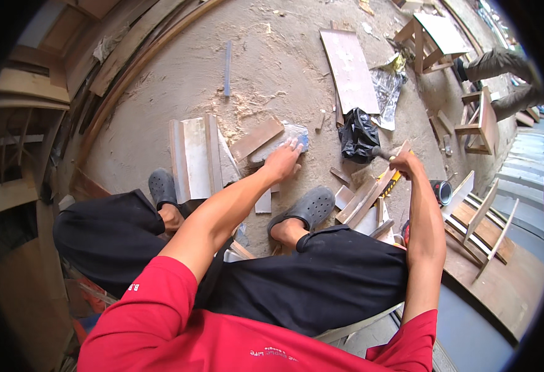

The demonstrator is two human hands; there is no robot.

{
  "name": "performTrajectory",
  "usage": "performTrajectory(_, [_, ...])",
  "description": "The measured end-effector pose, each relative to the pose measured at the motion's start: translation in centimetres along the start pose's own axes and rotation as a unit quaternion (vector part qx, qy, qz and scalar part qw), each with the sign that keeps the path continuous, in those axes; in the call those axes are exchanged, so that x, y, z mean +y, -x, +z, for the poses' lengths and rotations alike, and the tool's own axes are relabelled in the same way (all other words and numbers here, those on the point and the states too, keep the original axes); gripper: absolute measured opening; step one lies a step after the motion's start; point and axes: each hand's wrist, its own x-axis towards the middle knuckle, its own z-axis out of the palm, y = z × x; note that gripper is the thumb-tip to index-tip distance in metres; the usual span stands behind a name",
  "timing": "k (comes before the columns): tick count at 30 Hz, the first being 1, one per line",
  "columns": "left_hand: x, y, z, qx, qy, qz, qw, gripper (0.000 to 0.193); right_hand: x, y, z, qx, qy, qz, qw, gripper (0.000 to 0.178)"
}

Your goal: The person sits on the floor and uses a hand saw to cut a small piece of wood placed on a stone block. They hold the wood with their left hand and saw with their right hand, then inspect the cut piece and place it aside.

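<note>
Head view | left hand [282, 161] flat, released, on clear plastic packet [284, 137] | right hand [405, 164] clenching hammer handle [381, 154]

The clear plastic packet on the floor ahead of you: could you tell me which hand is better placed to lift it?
Left, probably. The left hand already rests on the clear plastic packet, fingers spread over it. The right hand is off to the side, closed around a tool handle above the wood offcuts.

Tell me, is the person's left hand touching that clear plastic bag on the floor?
Touching. The head view shows the left hand with its fingers pressed flat on the plastic bag.
</note>
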Motion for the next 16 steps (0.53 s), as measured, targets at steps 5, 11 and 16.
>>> performTrajectory(5, [-0.7, 6.5, -3.3, 0.069, 0.118, 0.026, 0.990, 0.025, -4.7, 6.5, 0.6, -0.082, 0.134, -0.038, 0.987, 0.037])
performTrajectory(11, [-7.5, 12.5, -9.6, 0.241, 0.125, -0.053, 0.961, 0.042, -12.2, 12.5, 3.5, 0.020, 0.178, -0.096, 0.979, 0.044])
performTrajectory(16, [-14.9, 19.8, -13.6, 0.379, 0.053, -0.262, 0.886, 0.044, -21.1, 17.2, 5.8, 0.037, 0.172, -0.157, 0.972, 0.045])
